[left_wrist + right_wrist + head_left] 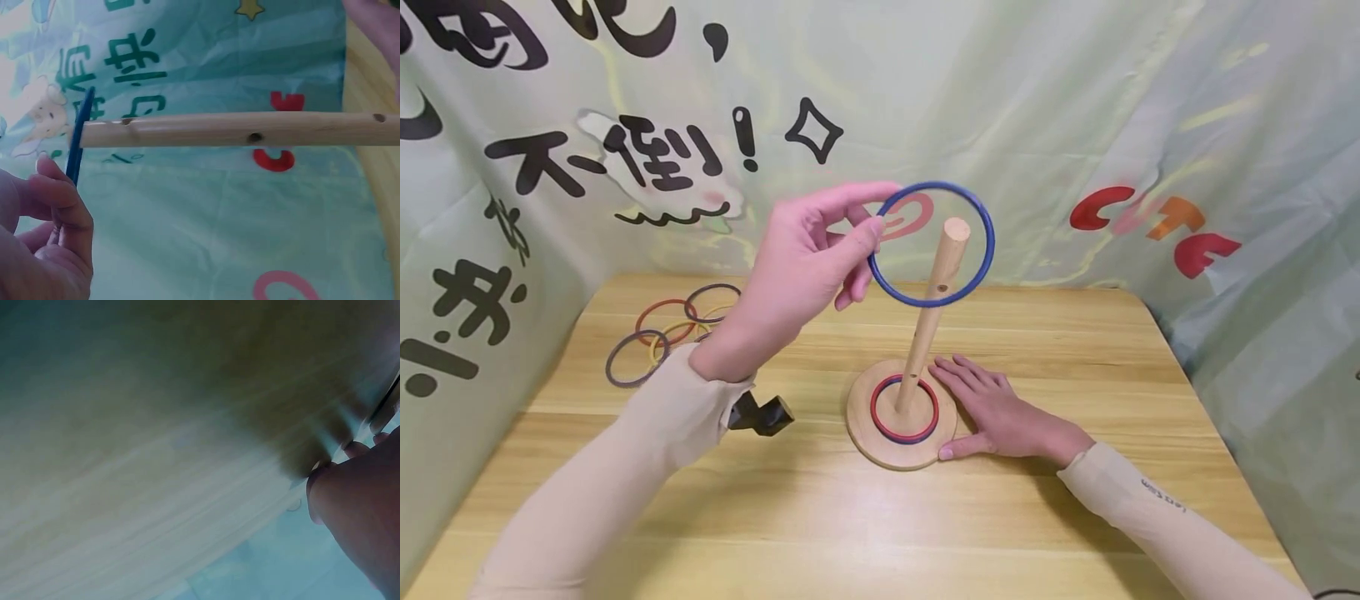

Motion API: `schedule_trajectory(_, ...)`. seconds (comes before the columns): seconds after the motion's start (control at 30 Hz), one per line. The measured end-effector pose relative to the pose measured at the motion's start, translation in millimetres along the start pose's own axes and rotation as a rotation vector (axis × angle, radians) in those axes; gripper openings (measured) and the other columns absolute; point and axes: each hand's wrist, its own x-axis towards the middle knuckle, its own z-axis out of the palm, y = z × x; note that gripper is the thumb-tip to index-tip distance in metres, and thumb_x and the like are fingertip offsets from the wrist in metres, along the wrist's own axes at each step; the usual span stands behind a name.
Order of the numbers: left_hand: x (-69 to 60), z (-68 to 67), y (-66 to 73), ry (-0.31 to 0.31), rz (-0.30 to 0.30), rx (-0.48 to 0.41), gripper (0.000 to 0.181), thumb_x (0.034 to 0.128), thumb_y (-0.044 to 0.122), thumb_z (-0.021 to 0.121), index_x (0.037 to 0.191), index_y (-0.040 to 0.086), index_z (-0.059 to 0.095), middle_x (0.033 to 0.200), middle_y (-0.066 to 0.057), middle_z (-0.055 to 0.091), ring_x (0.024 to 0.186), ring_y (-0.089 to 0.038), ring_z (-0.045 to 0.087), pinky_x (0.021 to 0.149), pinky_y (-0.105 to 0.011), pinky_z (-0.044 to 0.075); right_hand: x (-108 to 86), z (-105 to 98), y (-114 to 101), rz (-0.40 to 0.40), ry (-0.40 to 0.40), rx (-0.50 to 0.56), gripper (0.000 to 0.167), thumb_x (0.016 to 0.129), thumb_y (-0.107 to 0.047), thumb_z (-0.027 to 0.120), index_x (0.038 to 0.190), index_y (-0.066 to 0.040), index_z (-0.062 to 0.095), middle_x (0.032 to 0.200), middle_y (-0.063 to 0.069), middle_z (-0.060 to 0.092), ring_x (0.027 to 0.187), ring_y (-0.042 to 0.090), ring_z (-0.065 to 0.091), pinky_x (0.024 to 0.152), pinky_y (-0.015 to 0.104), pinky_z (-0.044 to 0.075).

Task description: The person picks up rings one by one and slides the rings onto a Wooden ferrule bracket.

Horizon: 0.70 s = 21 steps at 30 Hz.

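My left hand (820, 250) pinches the left side of a blue ring (990, 242) between thumb and fingers. In the head view the ring overlaps the top of a wooden post (951, 250). The left wrist view shows the blue ring (78, 144) edge-on at the post's tip (100, 134). A red ring (937, 408) lies around the post's foot on the round wooden base (863, 421), with a dark blue ring (917, 439) partly hidden beneath. My right hand (1003, 412) rests on the table beside the base, thumb and fingertips at its right edge.
Several overlapping rings, among them a red ring (640, 321) and a purple ring (610, 367), lie on the wooden table (865, 533) at the left, partly behind my left forearm. A black piece (769, 417) shows by my left cuff. A printed curtain (1037, 125) surrounds the table's back and sides.
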Motion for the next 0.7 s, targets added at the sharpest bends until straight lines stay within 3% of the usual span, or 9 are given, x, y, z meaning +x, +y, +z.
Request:
schedule_trajectory(0.33, -14.5, 0.7, -31.4, -0.028, -0.177, 0.105, 0.032, 0.1065, 0.002, 0.066, 0.137, 0.006, 0.075, 0.088, -0.016, 0.061, 0.047, -0.02, 0.055, 0.041, -0.027, 0.044, -0.3, -2.7, -1.3, 0.001, -0.013, 0.001, 0.12, 0.09, -0.071, 0.079, 0.174, -0.008, 0.021, 0.179, 0.015, 0.02, 0.164, 0.043, 0.011, 0.118, 0.072, 0.027)
schedule_trajectory(0.53, -26.7, 0.5, -59.0, -0.03, -0.209, 0.12, 0.03, 0.103, -0.001, 0.066, 0.131, 0.002, 0.077, 0.092, -0.012, 0.063, 0.043, -0.018, 0.049, 0.039, -0.024, 0.035, 2.2, -3.5, 0.1, -0.009, 0.006, -0.015, 0.118, 0.09, -0.071, 0.079, 0.174, -0.01, 0.023, 0.177, 0.016, 0.024, 0.164, 0.043, 0.014, 0.117, 0.073, 0.029)
schedule_trajectory(0.7, -37.9, 1.2, -84.4, -0.05, -0.264, 0.171, 0.03, 0.1029, 0.001, 0.066, 0.129, 0.007, 0.078, 0.094, -0.009, 0.066, 0.045, -0.019, 0.051, 0.04, -0.025, 0.036, 2.4, -1.2, 0.1, -0.047, 0.035, -0.028, 0.114, 0.09, -0.07, 0.079, 0.172, -0.01, 0.027, 0.176, 0.017, 0.027, 0.161, 0.046, 0.019, 0.112, 0.073, 0.033)
